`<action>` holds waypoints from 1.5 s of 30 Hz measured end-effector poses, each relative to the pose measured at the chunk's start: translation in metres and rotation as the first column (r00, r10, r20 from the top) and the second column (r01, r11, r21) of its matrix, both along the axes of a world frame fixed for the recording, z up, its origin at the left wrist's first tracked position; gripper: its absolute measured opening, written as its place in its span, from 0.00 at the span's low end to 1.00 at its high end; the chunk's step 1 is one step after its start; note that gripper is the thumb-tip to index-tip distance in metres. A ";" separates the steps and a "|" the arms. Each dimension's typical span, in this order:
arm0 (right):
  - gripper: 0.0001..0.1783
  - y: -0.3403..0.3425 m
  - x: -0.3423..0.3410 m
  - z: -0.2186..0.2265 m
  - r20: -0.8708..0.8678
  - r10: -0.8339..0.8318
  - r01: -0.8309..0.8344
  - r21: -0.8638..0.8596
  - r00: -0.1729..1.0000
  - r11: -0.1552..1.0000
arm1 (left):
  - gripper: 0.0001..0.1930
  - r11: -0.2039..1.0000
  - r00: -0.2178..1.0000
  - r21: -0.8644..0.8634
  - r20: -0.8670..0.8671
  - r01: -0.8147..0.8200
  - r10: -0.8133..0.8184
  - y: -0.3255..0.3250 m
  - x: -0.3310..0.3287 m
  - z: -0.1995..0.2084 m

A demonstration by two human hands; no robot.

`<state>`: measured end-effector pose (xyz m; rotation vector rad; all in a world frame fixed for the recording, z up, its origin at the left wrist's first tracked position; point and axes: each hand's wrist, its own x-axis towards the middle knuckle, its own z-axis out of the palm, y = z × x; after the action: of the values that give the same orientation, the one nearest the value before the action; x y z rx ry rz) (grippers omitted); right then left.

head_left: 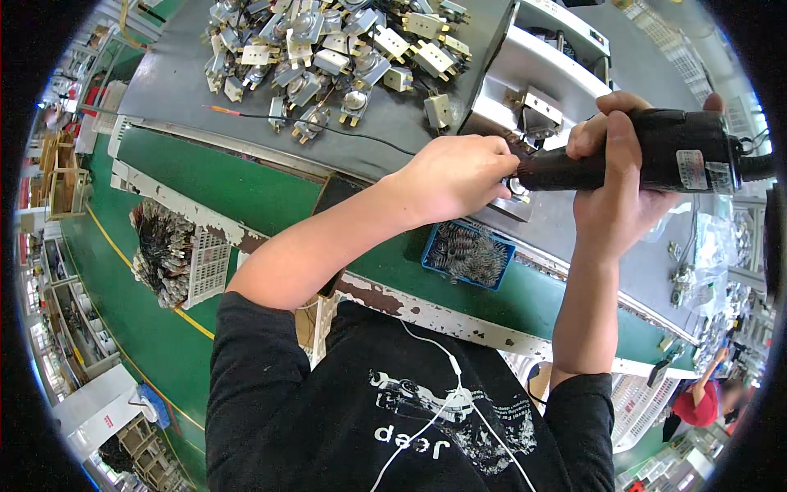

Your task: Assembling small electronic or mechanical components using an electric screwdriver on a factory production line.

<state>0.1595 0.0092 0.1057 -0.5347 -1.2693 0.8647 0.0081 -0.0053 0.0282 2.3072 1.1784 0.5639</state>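
Observation:
A black electric screwdriver [668, 152] lies nearly level in my right hand [613, 193], whose fingers wrap its body. Its narrow front end points left and meets the fingers of my left hand [459, 176]. That hand is closed in a pinch at the tool's tip; what it holds is hidden. Just below the tip shows part of a shiny round metal piece [518, 190]. A black cable [344, 134] with a reddish end runs from the bench to behind my left hand. Beyond the hands, a metal housing part [539, 111] sits at the silver bench fixture [512, 61].
Many grey and cream metal-cased parts [328, 61] lie heaped on the grey bench [176, 86]. A blue tray [495, 283] of springs stands near my body. Left, a white crate [210, 266] stands by bundled wires. Clear plastic bags [711, 254] lie at right; a person in red [697, 406] is beyond.

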 end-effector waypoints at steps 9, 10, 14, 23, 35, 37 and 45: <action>0.49 -0.002 0.007 0.002 0.119 0.068 -0.072 0.031 0.991 0.997 | 0.12 0.999 0.993 -0.040 -0.115 -0.012 0.007 -0.001 0.004 0.006; 0.47 -0.002 0.005 0.000 0.055 0.069 -0.070 0.010 0.996 0.998 | 0.10 1.000 0.997 -0.006 -0.078 -0.013 0.013 -0.001 0.004 0.004; 0.49 -0.001 0.009 -0.006 -0.014 0.107 -0.107 -0.024 0.994 0.994 | 0.13 0.998 0.993 -0.058 -0.116 -0.010 0.003 0.001 0.004 0.006; 0.52 0.006 0.015 -0.005 -0.020 0.299 -0.294 0.128 0.954 0.947 | 0.12 0.997 0.993 -0.079 -0.116 -0.005 -0.005 0.001 0.005 0.009; 0.51 0.005 0.021 -0.006 0.100 0.248 -0.249 0.000 0.964 0.968 | 0.12 0.999 0.997 -0.034 -0.072 -0.020 0.017 -0.002 0.003 0.003; 0.51 0.005 0.019 -0.007 0.098 0.249 -0.251 0.013 0.964 0.968 | 0.13 0.999 0.997 -0.037 -0.080 -0.021 0.018 -0.001 0.004 0.001; 0.33 0.006 0.017 -0.013 -0.016 0.299 -0.297 0.078 0.954 0.952 | 0.08 0.997 0.999 0.064 0.028 -0.044 0.042 -0.003 0.004 -0.006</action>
<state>0.1768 0.0150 0.0924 -0.2730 -1.3722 1.0673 0.0125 -0.0082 0.0219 2.3256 1.2162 0.6557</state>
